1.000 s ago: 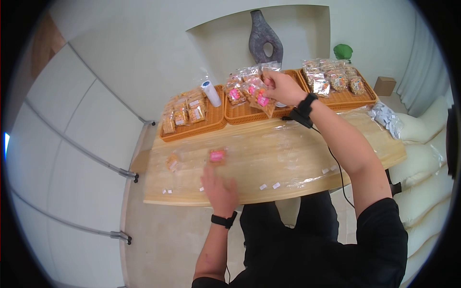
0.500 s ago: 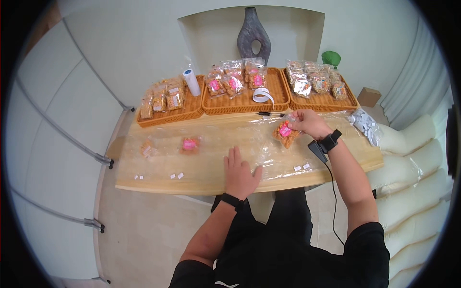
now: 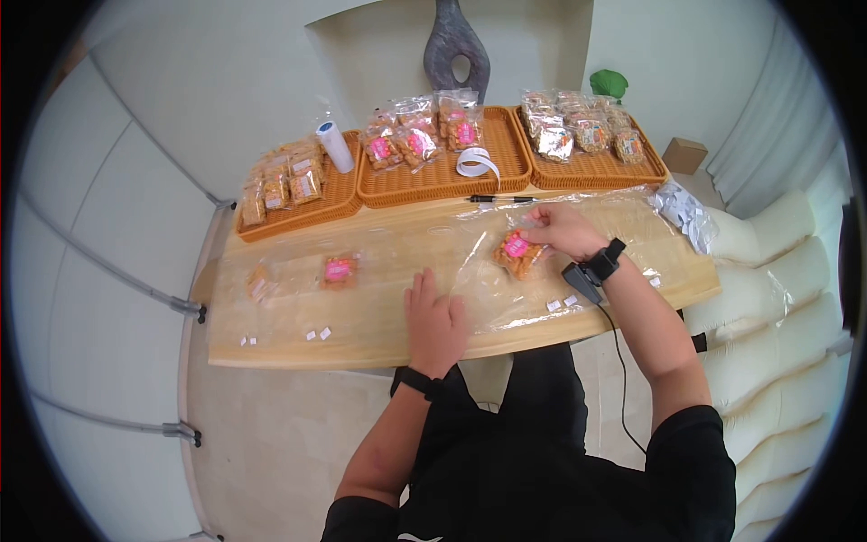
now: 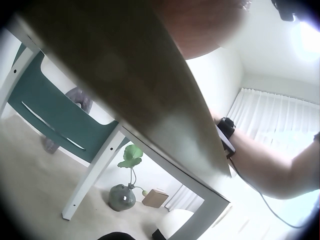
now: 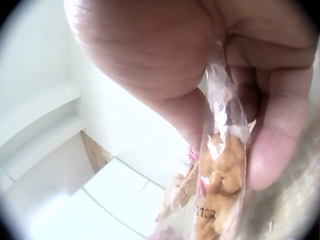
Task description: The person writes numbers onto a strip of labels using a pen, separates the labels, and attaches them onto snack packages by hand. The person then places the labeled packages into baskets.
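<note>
My right hand (image 3: 564, 233) pinches the top of a clear snack bag (image 3: 517, 251) with a pink label, close over the right half of the table. In the right wrist view, thumb and fingers grip the wrapper, and orange-brown snack pieces (image 5: 222, 170) show through it with dark print below. My left hand (image 3: 433, 321) rests palm down near the table's front edge, fingers straight, holding nothing. To its left lies another pink-labelled snack bag (image 3: 340, 269), with a smaller snack pack (image 3: 262, 285) farther left. Small white paper slips (image 3: 318, 334) lie along the front.
Three wicker trays line the back: the left tray (image 3: 339, 214) with snack packs and a white roll (image 3: 335, 147), the middle tray (image 3: 433, 190) with pink-labelled bags and white tape (image 3: 477, 163), the right tray (image 3: 587, 174) with more packs. A black pen (image 3: 499, 199) lies in front.
My right hand has brought the pink-labelled bag from the middle tray down toward the front of the table. The left hand has moved right, away from the other pink-labelled bag, and settled on the tabletop.
</note>
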The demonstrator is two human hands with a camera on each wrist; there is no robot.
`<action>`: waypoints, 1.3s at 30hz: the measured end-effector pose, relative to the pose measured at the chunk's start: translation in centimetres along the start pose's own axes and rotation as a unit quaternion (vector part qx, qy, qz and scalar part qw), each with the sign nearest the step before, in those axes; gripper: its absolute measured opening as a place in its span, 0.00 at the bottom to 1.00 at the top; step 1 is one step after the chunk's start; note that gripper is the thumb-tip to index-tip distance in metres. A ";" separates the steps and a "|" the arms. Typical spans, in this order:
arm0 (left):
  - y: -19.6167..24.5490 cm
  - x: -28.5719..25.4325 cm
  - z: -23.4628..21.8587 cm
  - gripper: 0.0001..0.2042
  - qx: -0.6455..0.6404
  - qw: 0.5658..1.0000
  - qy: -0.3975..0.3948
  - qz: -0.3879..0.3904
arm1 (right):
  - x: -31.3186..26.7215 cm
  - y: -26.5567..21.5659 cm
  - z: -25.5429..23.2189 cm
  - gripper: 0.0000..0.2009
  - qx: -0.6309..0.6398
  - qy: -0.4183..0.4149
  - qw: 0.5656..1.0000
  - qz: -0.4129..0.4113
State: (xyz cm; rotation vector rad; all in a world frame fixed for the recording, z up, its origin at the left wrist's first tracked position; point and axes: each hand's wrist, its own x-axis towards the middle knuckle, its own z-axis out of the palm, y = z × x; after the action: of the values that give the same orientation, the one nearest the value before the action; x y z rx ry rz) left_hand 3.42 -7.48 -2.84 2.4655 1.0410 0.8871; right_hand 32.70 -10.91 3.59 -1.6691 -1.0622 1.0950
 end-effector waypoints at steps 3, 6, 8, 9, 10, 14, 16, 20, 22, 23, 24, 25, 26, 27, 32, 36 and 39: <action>-0.2 0.0 -0.3 0.16 -0.039 0.999 -0.007 -0.014 | 1.2 0.6 2.0 0.19 -0.012 0.037 0.999 -0.009; 0.1 -0.1 -0.5 0.13 -0.058 0.998 -0.007 -0.012 | 1.0 0.4 4.5 0.19 0.016 0.066 0.998 0.004; 0.3 -0.2 -0.7 0.11 -0.045 0.999 0.010 0.004 | 0.9 0.9 5.3 0.19 0.131 0.029 0.991 -0.008; 0.4 -0.2 -0.9 0.11 -0.050 0.999 0.007 0.002 | 0.6 0.7 4.6 0.19 0.129 0.031 0.991 -0.004; 0.5 -0.2 -1.0 0.11 -0.046 0.999 0.003 0.007 | 0.0 -0.8 3.6 0.18 0.063 0.002 0.998 0.013; 1.3 0.1 -1.6 0.11 -0.034 0.999 -0.005 0.029 | 1.0 -2.7 -0.5 0.18 -0.096 0.070 0.992 -0.042; 1.6 0.1 -1.9 0.13 -0.029 0.999 -0.013 0.036 | 2.2 -3.5 -2.8 0.17 -0.208 0.131 0.968 -0.053; 2.1 0.2 -2.3 0.15 -0.010 0.999 -0.025 0.047 | 6.8 -2.7 -7.6 0.19 -0.453 0.265 0.841 -0.132; 2.2 0.3 -2.4 0.15 -0.007 0.999 -0.025 0.046 | 8.7 -2.8 -9.0 0.22 -0.491 0.277 0.815 -0.135; 2.2 0.3 -2.4 0.14 -0.003 0.999 -0.024 0.043 | 9.6 -2.9 -9.5 0.25 -0.527 0.286 0.788 -0.138; 2.1 0.4 -2.3 0.14 -0.002 0.999 -0.024 0.043 | 10.4 -2.9 -9.9 0.25 -0.527 0.286 0.788 -0.139; 2.0 0.3 -2.2 0.14 -0.001 0.999 -0.023 0.040 | 11.0 -2.9 -10.2 0.27 -0.558 0.285 0.768 -0.135; 2.0 0.2 -2.2 0.14 0.000 0.999 -0.023 0.036 | 11.6 -2.9 -10.3 0.29 -0.588 0.283 0.746 -0.130; 2.0 0.1 -2.2 0.14 0.002 0.999 -0.024 0.031 | 12.1 -2.9 -10.5 0.29 -0.594 0.265 0.754 -0.091; 1.6 -0.1 -1.8 0.13 -0.002 0.999 -0.006 0.042 | 12.3 -2.3 -10.6 0.26 -0.601 0.278 0.743 -0.092; 1.5 -0.3 -1.5 0.13 -0.003 0.999 -0.005 0.049 | 10.2 -2.8 -11.6 0.21 -0.473 0.269 0.832 -0.107; 1.8 -0.2 -1.8 0.10 -0.007 0.998 0.011 0.060 | 7.2 -4.1 -11.9 0.20 -0.380 0.325 0.853 -0.149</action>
State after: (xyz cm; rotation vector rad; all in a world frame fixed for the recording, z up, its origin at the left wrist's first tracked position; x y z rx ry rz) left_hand 3.07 -8.77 -0.62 2.5347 0.8974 0.9553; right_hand 44.99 -5.38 8.84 -2.1382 -1.2930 -0.1802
